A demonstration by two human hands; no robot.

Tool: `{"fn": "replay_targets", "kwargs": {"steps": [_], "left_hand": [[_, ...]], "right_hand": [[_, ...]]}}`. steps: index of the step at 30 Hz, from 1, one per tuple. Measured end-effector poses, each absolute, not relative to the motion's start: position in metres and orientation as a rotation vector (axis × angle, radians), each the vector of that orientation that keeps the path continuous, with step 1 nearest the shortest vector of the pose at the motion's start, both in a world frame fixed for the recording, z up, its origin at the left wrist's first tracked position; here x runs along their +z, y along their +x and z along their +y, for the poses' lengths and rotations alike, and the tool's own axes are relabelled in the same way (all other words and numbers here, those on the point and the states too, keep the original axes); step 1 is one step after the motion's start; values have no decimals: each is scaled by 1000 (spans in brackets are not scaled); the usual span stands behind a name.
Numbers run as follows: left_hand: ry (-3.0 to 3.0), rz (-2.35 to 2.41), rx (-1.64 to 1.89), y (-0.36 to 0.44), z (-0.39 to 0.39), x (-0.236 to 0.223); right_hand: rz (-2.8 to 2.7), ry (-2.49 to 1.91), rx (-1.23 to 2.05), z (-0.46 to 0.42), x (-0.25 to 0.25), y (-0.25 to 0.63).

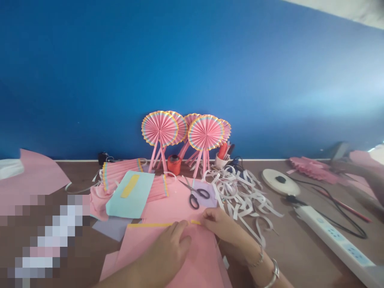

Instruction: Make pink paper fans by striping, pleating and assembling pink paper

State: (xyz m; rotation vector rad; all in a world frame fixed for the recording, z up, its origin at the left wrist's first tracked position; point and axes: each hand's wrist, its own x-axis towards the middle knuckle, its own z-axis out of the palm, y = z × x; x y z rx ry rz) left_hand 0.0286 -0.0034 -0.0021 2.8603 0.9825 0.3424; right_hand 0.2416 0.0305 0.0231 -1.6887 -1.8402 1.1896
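In front of me lies a sheet of pink paper [198,260] with a yellow strip [150,225] along its far edge. My left hand [168,250] rests on this sheet, fingers stretched out and pressing near the strip. At the sheet's far right corner, my right hand [217,222] has its fingers pinched together at the strip's end; the fingertips partly hide what is between them. Just beyond, dark-handled scissors [196,196] lie partly open on more pink paper. To their left is a light blue sheet [129,200] bearing a short yellow piece.
Pink pleated paper fans [160,128] stand against the blue wall, near a red container [174,165]. Curled white strips [237,188] heap up on the right. A power strip [333,234] and a white round object [280,182] lie farther right. Another person's arm [360,170] reaches in there.
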Motion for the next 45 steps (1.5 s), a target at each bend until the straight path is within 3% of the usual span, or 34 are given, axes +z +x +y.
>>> {"fn": "replay_targets", "kwargs": {"steps": [7,27,45], "left_hand": [[2797,945,499,26,0,3],[2984,889,534,27,0,3],[3271,621,358,28,5,8]], "right_hand": [[-1909,-1641,1206,30,24,243],[-1992,-1733,1100,34,20,239],[-2022,-1757,1046,35,20,239]]}}
